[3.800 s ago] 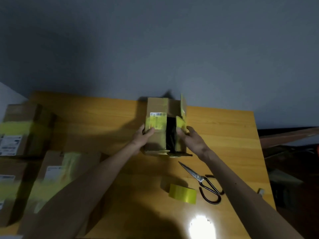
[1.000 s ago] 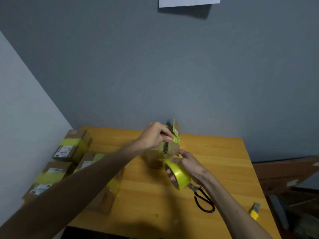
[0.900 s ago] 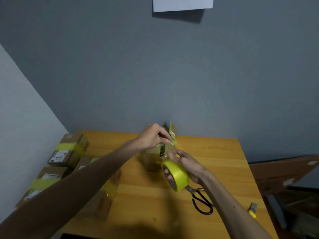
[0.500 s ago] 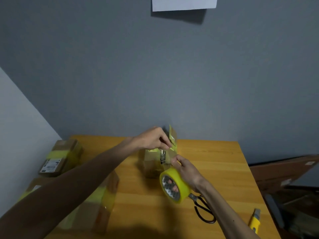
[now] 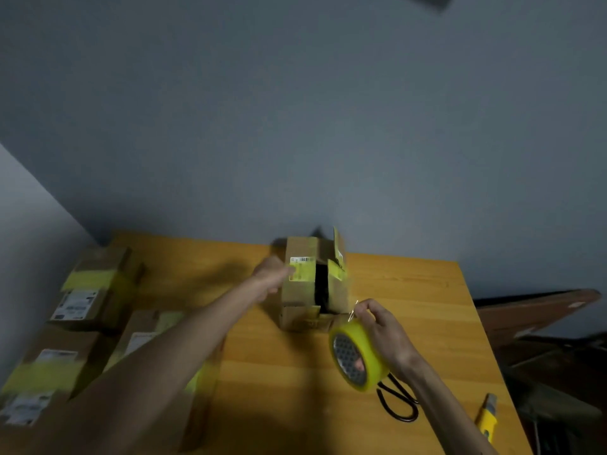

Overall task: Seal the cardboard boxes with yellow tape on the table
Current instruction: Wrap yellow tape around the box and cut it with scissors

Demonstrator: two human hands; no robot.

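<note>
Left hand (image 5: 272,278) touches the open brown cardboard box (image 5: 300,297), its finger curl too blurred to call; right hand (image 5: 385,334) grips the round yellow tape roll (image 5: 368,353) just beside the box.

You can read nothing: barcode label (image 5: 302,259) on open box (image 5: 297,292), stickers (image 5: 74,305) on taped boxes (image 5: 98,257), all blurred.

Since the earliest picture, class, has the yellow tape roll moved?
Yes. It lay on the table left of the scissors; now the right hand holds the tape roll lifted, hiding the scissors' blades, closer to the open box.
</note>
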